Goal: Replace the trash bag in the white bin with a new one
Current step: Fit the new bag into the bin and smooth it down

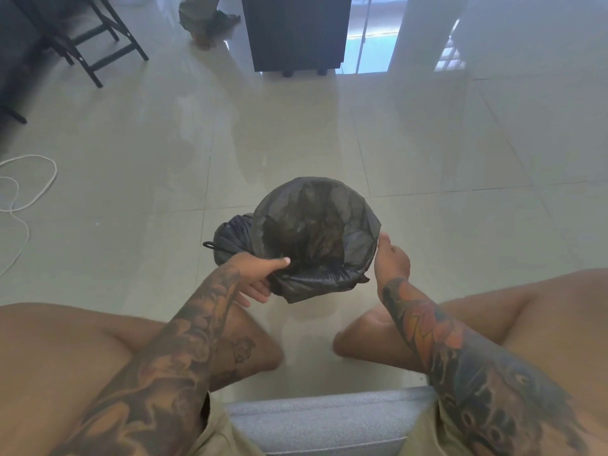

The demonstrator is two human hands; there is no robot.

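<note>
Black plastic lines the bin at the centre of the view: a trash bag is stretched over its round rim, the bin's own wall hidden beneath the folded-over film, and the bag's inside looks dark and crumpled. A second, tied black bag sits touching the bin at its 9 o'clock, drawstring loop poking left. Bare tiled floor lies open around the bin from 10 through 4 o'clock. At 7 o'clock the left hand has its grip narrow, thumb over the rim and fingers under the loose bag edge. At 4 o'clock the right hand touches the bag's rim; its fingers are hidden, so I cannot tell the grip.
</note>
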